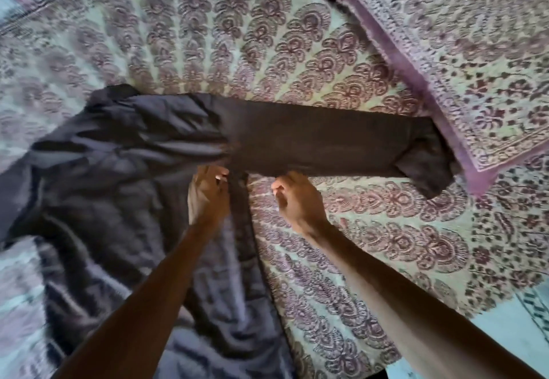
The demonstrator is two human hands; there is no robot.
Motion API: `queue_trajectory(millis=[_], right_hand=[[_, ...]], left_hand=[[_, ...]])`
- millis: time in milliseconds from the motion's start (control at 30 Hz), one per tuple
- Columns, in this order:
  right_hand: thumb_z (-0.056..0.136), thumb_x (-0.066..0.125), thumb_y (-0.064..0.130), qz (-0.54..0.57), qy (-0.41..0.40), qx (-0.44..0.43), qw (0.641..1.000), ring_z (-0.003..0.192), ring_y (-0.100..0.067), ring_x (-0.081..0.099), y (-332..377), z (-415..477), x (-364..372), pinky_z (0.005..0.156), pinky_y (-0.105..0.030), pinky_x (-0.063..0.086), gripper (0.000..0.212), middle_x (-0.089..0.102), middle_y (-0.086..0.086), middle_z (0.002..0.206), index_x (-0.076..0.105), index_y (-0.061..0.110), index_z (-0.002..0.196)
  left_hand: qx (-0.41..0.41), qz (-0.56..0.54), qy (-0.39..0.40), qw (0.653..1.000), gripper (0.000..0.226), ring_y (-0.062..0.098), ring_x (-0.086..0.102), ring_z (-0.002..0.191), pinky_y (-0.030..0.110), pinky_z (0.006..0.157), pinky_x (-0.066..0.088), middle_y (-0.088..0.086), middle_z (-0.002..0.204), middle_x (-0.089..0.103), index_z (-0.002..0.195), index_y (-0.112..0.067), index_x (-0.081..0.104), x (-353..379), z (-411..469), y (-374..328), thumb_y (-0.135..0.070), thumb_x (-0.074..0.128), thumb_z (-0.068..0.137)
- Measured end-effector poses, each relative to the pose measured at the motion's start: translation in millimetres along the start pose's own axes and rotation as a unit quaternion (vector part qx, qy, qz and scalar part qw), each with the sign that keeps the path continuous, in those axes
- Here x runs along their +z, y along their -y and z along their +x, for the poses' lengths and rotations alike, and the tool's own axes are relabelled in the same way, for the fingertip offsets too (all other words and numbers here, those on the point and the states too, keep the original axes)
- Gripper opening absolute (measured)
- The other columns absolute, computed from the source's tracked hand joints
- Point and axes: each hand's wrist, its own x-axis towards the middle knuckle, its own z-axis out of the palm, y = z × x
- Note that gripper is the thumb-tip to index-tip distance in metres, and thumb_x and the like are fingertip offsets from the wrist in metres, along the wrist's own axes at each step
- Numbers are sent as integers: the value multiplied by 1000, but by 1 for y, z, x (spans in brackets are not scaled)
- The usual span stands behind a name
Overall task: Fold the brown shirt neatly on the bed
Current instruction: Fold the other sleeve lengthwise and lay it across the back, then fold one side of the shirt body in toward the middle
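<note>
The brown shirt lies rumpled across the left and middle of the patterned bedspread. One long sleeve stretches flat to the right, its cuff reaching the pillow. My left hand pinches the shirt's side edge just below the armpit. My right hand is closed on the lower edge of the sleeve, close beside the left hand. Both forearms reach in from the bottom of the head view.
A pillow with a purple border and matching print lies at the upper right, its corner touching the sleeve cuff. The bed's edge and pale floor show at the lower right.
</note>
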Motion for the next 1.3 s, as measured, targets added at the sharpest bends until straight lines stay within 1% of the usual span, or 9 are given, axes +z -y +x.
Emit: queue_trajectory(millis=[233, 400, 500, 633, 800, 900, 1000, 1167, 1300], right_hand=[[88, 63, 30, -71, 88, 91, 989, 109, -25, 54, 68, -53, 62, 82, -37, 50, 39, 54, -3, 121, 49, 21, 124], [85, 68, 31, -53, 0, 242, 969, 96, -28, 65, 85, -70, 78, 75, -35, 52, 37, 67, -6, 102, 48, 18, 114], [87, 62, 40, -31, -44, 300, 952, 95, -28, 67, 94, -57, 81, 75, -35, 52, 32, 69, -5, 102, 55, 18, 109], [86, 60, 46, -26, -121, 311, 942, 99, -30, 64, 98, -16, 77, 77, -38, 51, 38, 67, -9, 106, 57, 16, 110], [81, 61, 57, -27, -117, 364, 924, 91, -30, 68, 98, 29, 74, 73, -33, 50, 44, 72, -8, 94, 70, 16, 94], [79, 61, 63, -42, -94, 384, 918, 87, -29, 70, 100, 36, 76, 69, -31, 50, 49, 73, -6, 88, 72, 17, 89], [83, 62, 53, -7, -110, 378, 919, 85, -28, 69, 95, 38, 75, 68, -32, 50, 36, 74, -4, 86, 71, 18, 88], [91, 59, 39, 53, -182, 354, 916, 81, -28, 67, 85, 35, 73, 60, -30, 40, 23, 72, -4, 85, 66, 18, 87], [83, 62, 59, 7, -130, 359, 924, 86, -27, 68, 88, 34, 73, 69, -32, 48, 39, 74, -1, 86, 68, 21, 92]], left_hand=[[87, 61, 112, 988, 33, 34, 58, 91, 43, 77, 53, 8, 104, 59, 105, -18, 67, -25, -77, 69, -27, 46, 81], [145, -42, 168, 974, 36, 27, 59, 97, 42, 87, 51, 0, 106, 61, 106, -23, 68, -42, -89, 91, -23, 42, 82], [142, 47, 126, 981, 37, 30, 54, 110, 48, 90, 49, 3, 123, 57, 118, -24, 63, -52, -63, 95, -28, 56, 81], [82, 157, 133, 975, 68, 32, 20, 144, 58, 112, 20, 3, 156, 26, 146, -30, 36, -51, -5, 101, -52, 57, 85], [42, 151, 201, 967, 70, 30, -2, 149, 58, 116, 3, -5, 163, 2, 150, -37, 19, -40, 59, 93, -64, 42, 89], [62, 133, 145, 979, 57, 35, 25, 141, 56, 109, 23, 3, 154, 28, 141, -30, 41, -41, 83, 73, -49, 54, 89], [122, 137, 69, 981, 41, 37, 45, 121, 52, 97, 36, 11, 131, 50, 125, -16, 54, -43, 117, 52, -31, 59, 87], [210, 211, 96, 950, 54, 37, 25, 140, 57, 111, 24, 9, 151, 34, 140, -14, 38, -33, 186, 23, -28, 55, 92], [177, 229, 194, 937, 45, 39, 28, 135, 55, 110, 20, 14, 136, 50, 126, -16, 56, -36, 224, 0, -42, 59, 90]])
